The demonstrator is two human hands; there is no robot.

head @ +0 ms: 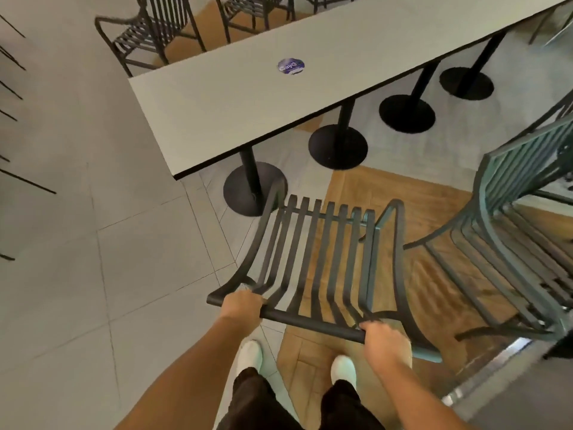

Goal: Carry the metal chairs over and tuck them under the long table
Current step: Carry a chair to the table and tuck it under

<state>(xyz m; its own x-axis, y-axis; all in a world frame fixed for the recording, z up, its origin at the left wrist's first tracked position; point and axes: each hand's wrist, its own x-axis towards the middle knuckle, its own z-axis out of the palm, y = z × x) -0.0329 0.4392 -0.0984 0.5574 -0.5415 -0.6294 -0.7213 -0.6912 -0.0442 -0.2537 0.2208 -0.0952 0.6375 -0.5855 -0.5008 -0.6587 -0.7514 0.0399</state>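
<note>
Both hands are on the metal chair (pixel 322 262) right now. The left hand (pixel 242 308) is wrapped over the top rail of the backrest near its left corner, fingers curled round the bar. The right hand (pixel 383 339) grips the same rail at its right end, knuckles up, fingers folded over the tube. So the rail runs straight across between the two hands, and the slatted back and seat stretch away forward from them, toward the long table.

Beyond the chair's far edge, up and ahead of the hands, sits the pale tabletop (pixel 248 97), running diagonally off to the upper right. The chair's front edge is near the closest round black pedestal base (pixel 248 193) under the table's near end; whether the chair feet are on the floor or lifted, I cannot tell. More black bases line up further along, ahead and to the right of the right hand.

Off to the right of the right hand, a stack of chairs (pixel 511 243) of the same slatted kind, blurred. Across the tabletop, far ahead of the left hand, another chair (pixel 148 35) stands at the table's far side. A round blue sticker (pixel 290 66) lies on the tabletop. Below the hands, two white shoes (pixel 249 356) on the tile and wood floor.
</note>
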